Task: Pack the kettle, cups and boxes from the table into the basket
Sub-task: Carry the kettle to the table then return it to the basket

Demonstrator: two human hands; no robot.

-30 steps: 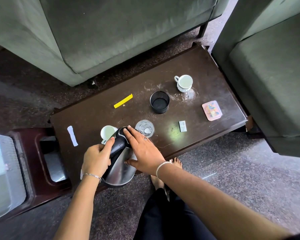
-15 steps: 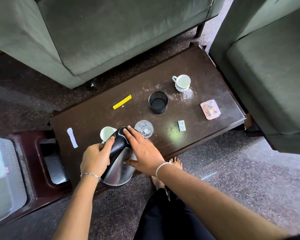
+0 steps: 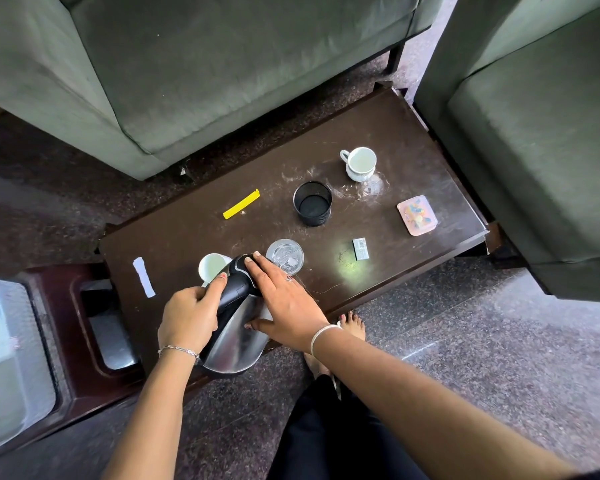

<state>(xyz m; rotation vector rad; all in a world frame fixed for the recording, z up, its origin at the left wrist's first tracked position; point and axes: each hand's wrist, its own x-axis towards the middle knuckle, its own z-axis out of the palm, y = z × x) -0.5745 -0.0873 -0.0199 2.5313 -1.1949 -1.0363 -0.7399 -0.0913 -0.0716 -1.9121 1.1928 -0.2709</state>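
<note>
My left hand (image 3: 189,318) curls round the black handle of the kettle (image 3: 234,341), which stands at the near edge of the surface (image 3: 181,237). My right hand (image 3: 286,299) lies straight-fingered on its lid and side. The polished steel looks slick and probably heavy, so I'd lift by the handle.

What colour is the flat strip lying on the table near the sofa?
Bright yellow. The strip shows best in the head view.

Cup (image 3: 212,266) and glass (image 3: 284,255) hem the kettle (image 3: 236,334) (far side); bare table (image 3: 187,244) beyond.
</note>
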